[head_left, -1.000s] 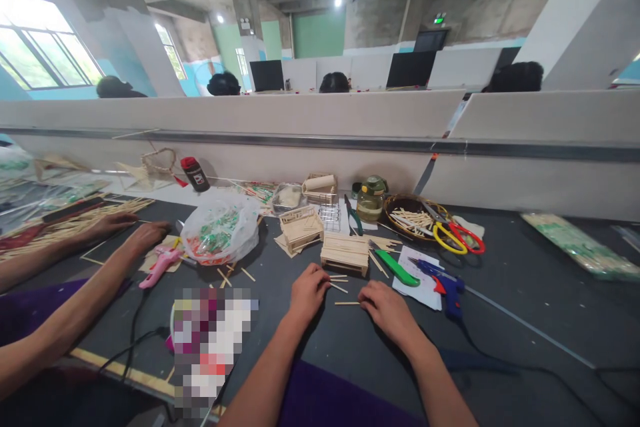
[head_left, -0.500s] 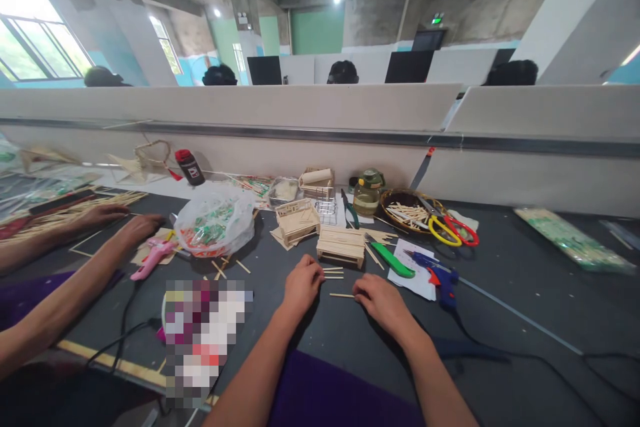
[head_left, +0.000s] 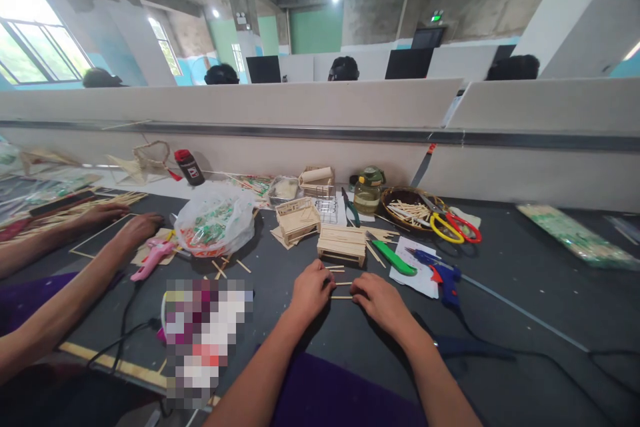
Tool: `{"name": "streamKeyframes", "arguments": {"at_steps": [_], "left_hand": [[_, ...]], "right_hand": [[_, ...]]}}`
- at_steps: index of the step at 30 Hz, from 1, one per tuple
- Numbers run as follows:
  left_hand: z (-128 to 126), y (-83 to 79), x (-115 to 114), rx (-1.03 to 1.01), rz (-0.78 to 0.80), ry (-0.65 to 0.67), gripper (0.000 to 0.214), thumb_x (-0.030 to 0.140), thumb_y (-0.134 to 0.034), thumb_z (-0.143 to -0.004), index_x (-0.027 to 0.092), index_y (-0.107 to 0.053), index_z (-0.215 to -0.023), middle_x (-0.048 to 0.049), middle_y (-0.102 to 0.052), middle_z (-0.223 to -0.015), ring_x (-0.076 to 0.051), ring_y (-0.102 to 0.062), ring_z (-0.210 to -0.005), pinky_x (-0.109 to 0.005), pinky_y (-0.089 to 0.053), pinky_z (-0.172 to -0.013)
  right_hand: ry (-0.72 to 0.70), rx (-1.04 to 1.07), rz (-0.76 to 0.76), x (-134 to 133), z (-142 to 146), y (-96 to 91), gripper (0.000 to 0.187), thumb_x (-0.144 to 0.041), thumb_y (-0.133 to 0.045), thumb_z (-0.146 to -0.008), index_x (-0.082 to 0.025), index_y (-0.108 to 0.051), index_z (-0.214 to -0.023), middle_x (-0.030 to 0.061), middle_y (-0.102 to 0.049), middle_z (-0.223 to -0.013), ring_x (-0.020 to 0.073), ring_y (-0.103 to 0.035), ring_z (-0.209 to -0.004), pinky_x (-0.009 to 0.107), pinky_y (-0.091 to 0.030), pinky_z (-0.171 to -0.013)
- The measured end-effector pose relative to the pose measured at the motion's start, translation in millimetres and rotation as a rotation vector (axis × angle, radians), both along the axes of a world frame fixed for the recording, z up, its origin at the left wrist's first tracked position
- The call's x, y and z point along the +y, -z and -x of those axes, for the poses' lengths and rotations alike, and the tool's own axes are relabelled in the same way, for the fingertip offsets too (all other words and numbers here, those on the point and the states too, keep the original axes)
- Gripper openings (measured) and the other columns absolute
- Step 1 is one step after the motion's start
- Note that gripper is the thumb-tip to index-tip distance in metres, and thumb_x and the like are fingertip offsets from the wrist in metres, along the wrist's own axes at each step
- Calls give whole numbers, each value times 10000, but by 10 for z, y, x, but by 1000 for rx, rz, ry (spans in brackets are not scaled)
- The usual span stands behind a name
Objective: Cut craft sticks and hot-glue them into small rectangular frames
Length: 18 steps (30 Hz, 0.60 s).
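**Operator:** Dark grey felt covers the workbench (head_left: 525, 293) I'm watching, with a long pale partition behind it and seated people beyond. My landmark is the small slatted pallet of pale wooden sticks (head_left: 342, 245) in the middle.

**Listener:** Where are the hands?

**Operator:** Both are just in front of that pallet. The left hand (head_left: 311, 290) and right hand (head_left: 381, 300) are curled, fingertips pinched on opposite ends of one thin short wooden stick (head_left: 341, 297), which is at or just above the felt. A few more loose cut sticks (head_left: 334, 269) lie between that one and the pallet.

**Listener:** How far along is the work?

**Operator:** By my reading, well underway. The pallet looks assembled, and just left of and behind it stands a small open stick-built bench frame (head_left: 299, 219), also put together. What's left seems to be fitting the loose pieces; none carries glue that I can see.

**Listener:** Tools?

**Operator:** Right of the pallet: a green-handled utility knife (head_left: 399, 259), a blue glue gun (head_left: 443, 276) lying untouched, and farther back yellow-and-red scissors (head_left: 456, 228). Left of it, a clear plastic bag of packets (head_left: 214, 221), and a co-worker's hand (head_left: 139, 230) near a pink glue gun (head_left: 153, 257).
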State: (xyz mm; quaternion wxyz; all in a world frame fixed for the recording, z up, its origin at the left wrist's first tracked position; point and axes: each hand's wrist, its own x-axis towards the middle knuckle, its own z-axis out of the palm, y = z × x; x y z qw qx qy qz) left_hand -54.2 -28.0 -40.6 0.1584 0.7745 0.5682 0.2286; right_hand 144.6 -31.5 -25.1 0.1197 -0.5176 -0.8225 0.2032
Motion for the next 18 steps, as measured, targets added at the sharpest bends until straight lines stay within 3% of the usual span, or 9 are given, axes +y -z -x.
{"name": "streamKeyframes", "arguments": {"at_steps": [10,14,18], "left_hand": [[5,-110,0,-174,-45,36,137,157,-559,-848,238,-666,-877,-16,-637,-878,-173,-550,-878,-272,-415,-772],[60,-125,54,-342,-125,-114,150,167,-518,-870,220,-658,-880,-21,-651,-881,-173,-563,-875,-287,-433,-789],[103,-124,86,-474,-218,-271,164,218,-482,-895,211,-642,-929,-32,-649,-891,-176,-573,-862,-296,-448,-780]], "right_hand": [[286,256,-162,83,-281,-52,212,-317,-451,-882,-233,-646,-895,36,-670,-944,198,-607,-896,307,-433,-787],[370,366,-257,75,-265,-62,233,-370,-465,-885,-232,-652,-902,51,-682,-962,209,-616,-897,315,-445,-785],[378,406,-260,92,-166,-154,237,-384,-472,-888,-234,-656,-888,47,-685,-950,203,-616,-865,302,-447,-750]]}}
